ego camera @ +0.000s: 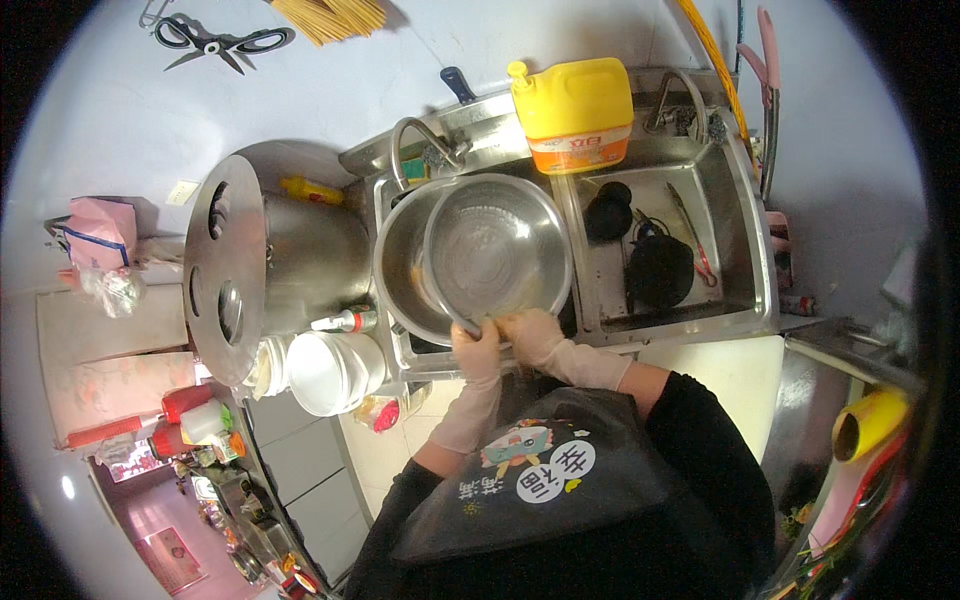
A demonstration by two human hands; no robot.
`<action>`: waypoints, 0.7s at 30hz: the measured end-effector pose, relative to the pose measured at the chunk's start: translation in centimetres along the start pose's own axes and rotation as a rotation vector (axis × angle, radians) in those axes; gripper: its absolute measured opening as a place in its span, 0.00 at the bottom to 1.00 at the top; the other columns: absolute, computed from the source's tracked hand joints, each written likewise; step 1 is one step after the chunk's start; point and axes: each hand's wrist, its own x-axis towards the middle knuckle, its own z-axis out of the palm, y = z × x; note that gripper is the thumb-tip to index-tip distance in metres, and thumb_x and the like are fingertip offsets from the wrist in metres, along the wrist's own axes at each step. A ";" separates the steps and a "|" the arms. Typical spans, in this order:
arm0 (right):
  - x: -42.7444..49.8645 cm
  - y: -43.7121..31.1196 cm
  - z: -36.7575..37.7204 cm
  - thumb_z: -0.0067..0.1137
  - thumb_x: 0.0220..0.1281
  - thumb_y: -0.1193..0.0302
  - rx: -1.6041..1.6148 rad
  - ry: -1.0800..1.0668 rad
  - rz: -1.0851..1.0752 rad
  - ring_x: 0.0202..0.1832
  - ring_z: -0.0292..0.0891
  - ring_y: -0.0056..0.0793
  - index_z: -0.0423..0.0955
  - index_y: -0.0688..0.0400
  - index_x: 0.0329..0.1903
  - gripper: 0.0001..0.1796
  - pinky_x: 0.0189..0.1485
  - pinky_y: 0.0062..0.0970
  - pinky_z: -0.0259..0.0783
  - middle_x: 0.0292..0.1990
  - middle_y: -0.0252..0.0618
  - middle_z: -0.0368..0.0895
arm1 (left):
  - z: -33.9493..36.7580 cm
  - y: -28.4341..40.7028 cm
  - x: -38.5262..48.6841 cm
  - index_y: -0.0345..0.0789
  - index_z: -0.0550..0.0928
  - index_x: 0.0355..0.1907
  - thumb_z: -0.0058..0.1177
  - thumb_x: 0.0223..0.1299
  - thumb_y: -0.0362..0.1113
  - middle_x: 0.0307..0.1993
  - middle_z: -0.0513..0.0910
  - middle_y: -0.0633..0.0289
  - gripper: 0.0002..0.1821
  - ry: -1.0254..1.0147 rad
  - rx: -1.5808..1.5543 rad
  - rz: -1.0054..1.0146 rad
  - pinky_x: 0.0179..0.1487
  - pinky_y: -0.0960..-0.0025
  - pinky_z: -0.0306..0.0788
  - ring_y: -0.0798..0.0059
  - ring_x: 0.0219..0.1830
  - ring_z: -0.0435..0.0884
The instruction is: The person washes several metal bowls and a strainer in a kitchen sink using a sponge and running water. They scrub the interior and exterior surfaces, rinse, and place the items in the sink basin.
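Observation:
A shiny steel basin [499, 247] lies tilted inside a second, wider steel basin [405, 296] over the left sink bowl. My left hand [478, 352], in a pale glove, grips the tilted basin by its near rim, thumb on top. Close beside it, my right hand [536, 339] wears the same kind of glove and rests against the near rim with curled fingers. Blur hides whether anything is in the right hand. Behind the basins a curved faucet [409, 146] rises, with a green and yellow sponge [414, 171] near its base.
A yellow detergent jug [577, 112] stands on the sink divider. Black ladle-like utensils [660, 270] and a red-handled tool [703, 262] lie in the right sink bowl [694, 187]. A large steel pot [319, 240] and white bucket [330, 375] stand left. Scissors [214, 46] hang above.

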 end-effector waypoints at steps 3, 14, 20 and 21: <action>0.0 2.4 -1.7 0.55 0.62 0.72 -0.125 -0.198 -0.184 0.55 0.81 0.41 0.77 0.47 0.56 0.19 0.53 0.40 0.78 0.49 0.40 0.85 | -3.2 0.8 2.1 0.32 0.80 0.43 0.61 0.58 0.26 0.37 0.85 0.64 0.10 -0.119 -0.079 -0.174 0.45 0.72 0.76 0.79 0.40 0.81; 0.6 3.7 0.7 0.58 0.57 0.68 -0.384 0.053 -0.067 0.38 0.85 0.41 0.83 0.56 0.35 0.08 0.43 0.40 0.79 0.35 0.43 0.87 | 0.0 -0.2 0.4 0.29 0.77 0.49 0.65 0.57 0.29 0.44 0.84 0.61 0.18 -0.048 -0.249 -0.130 0.52 0.65 0.75 0.72 0.47 0.81; 0.8 3.9 -0.6 0.59 0.59 0.72 -0.124 -0.199 -0.232 0.60 0.78 0.42 0.79 0.52 0.53 0.18 0.60 0.40 0.75 0.62 0.43 0.78 | -5.8 0.7 4.9 0.33 0.80 0.46 0.54 0.57 0.20 0.40 0.86 0.66 0.14 -0.268 -0.082 -0.211 0.46 0.74 0.76 0.82 0.40 0.81; 0.9 6.4 -1.3 0.58 0.61 0.70 -0.462 -0.011 -0.428 0.65 0.73 0.39 0.81 0.54 0.50 0.14 0.65 0.40 0.71 0.63 0.41 0.78 | -7.7 1.3 7.0 0.33 0.81 0.44 0.54 0.58 0.20 0.37 0.85 0.67 0.12 -0.430 0.044 -0.234 0.43 0.76 0.75 0.83 0.37 0.80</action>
